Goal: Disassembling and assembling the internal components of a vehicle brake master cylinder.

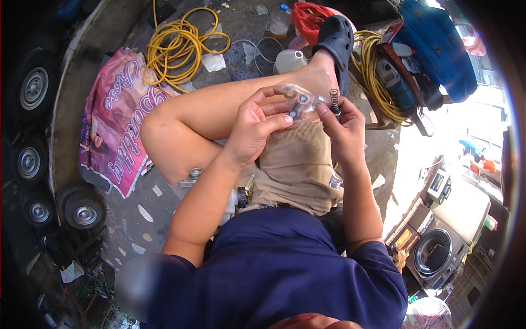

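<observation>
A small clear plastic bag (304, 102) with several small metal parts in it is held up over my lap. The thumb and fingers of my left hand (249, 131) pinch its left side. My right hand (347, 131) is closed around a dark coil spring (335, 98), which stands up out of the fingers, with the thumb at the bag's right edge. Whether the right fingers also grip the bag I cannot tell. Beside my bent left leg sits a small metal fitting (194, 174). A whitish plastic container with a black cap (241, 197) is partly hidden by my left forearm.
Yellow hose (178, 49) lies coiled beyond a pink printed banner (118, 118). A white jug (290, 61) and a red plastic bag (312, 19) are near my shoe (335, 46). At right are a power tool (393, 77) and blue case (435, 52). Wheels (34, 88) line the left.
</observation>
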Tool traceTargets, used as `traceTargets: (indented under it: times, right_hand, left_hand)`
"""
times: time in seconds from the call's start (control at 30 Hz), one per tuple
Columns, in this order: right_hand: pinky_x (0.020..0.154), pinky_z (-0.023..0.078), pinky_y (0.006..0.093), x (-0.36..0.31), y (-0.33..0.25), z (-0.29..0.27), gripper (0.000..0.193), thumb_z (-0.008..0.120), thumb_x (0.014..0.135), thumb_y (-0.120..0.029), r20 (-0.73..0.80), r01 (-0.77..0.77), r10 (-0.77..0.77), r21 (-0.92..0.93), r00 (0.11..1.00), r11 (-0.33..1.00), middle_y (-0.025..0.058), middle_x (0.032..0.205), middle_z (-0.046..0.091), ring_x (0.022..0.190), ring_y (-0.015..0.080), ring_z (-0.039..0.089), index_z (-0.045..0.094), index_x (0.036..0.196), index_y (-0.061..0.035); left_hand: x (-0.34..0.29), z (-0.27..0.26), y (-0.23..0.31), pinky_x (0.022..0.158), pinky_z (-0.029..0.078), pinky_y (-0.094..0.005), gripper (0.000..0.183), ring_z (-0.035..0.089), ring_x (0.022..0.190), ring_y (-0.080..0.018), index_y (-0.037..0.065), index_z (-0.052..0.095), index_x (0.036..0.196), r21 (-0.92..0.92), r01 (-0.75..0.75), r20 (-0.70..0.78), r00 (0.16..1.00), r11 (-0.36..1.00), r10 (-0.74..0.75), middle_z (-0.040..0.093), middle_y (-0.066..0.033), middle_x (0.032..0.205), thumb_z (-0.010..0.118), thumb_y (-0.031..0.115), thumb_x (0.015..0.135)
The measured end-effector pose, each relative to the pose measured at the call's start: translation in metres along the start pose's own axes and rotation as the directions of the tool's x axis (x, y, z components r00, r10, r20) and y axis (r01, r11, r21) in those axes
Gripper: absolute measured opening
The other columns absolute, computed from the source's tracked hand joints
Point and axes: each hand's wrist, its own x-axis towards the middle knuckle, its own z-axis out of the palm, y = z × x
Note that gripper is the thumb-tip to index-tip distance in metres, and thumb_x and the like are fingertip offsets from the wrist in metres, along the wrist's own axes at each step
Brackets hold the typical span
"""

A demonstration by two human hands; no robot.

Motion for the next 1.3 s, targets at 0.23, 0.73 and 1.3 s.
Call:
traceTargets:
  times: [0.23,0.73,1.3]
  right_hand:
    - [0.083,0.049,0.0217,0.001,0.0,-0.003,0.017,0.074,0.096,-0.007,0.004,0.003,-0.003,0.028,1.0,1.0,0.0012,0.101,0.07,0.091,0.0055,0.062,0.069,0.11,0.0025]
    - [0.077,0.048,0.0212,-0.004,-0.005,0.011,0.023,0.076,0.095,-0.01,-0.071,0.142,-0.151,-0.121,0.986,0.982,0.002,0.098,0.069,0.086,0.0048,0.061,0.065,0.112,0.0012]
    - [0.057,0.045,0.0274,-0.021,-0.033,0.022,0.032,0.082,0.076,0.005,0.205,0.521,-0.5,-0.553,0.841,0.65,0.0043,0.08,0.061,0.064,0.0134,0.057,0.077,0.105,-0.0057]
  left_hand:
    - [0.001,-0.001,0.0,0.092,0.061,-0.0307,0.053,0.072,0.106,-0.0203,-0.005,0.046,0.138,0.069,-0.017,-0.055,0.998,0.997,0.021,0.069,-0.0226,0.121,0.067,-0.01,0.09]
    - [0.0,-0.002,-0.004,0.086,0.063,-0.0332,0.037,0.073,0.103,-0.0201,0.002,0.052,0.128,-0.005,-0.007,-0.068,0.998,1.0,0.007,0.073,-0.0151,0.112,0.066,-0.006,0.095]
    - [-0.003,-0.003,-0.009,0.081,0.065,-0.0331,0.018,0.074,0.092,-0.0171,0.001,0.063,0.115,-0.063,-0.061,0.049,0.997,0.996,0.064,0.074,-0.0116,0.103,0.066,-0.002,0.098]
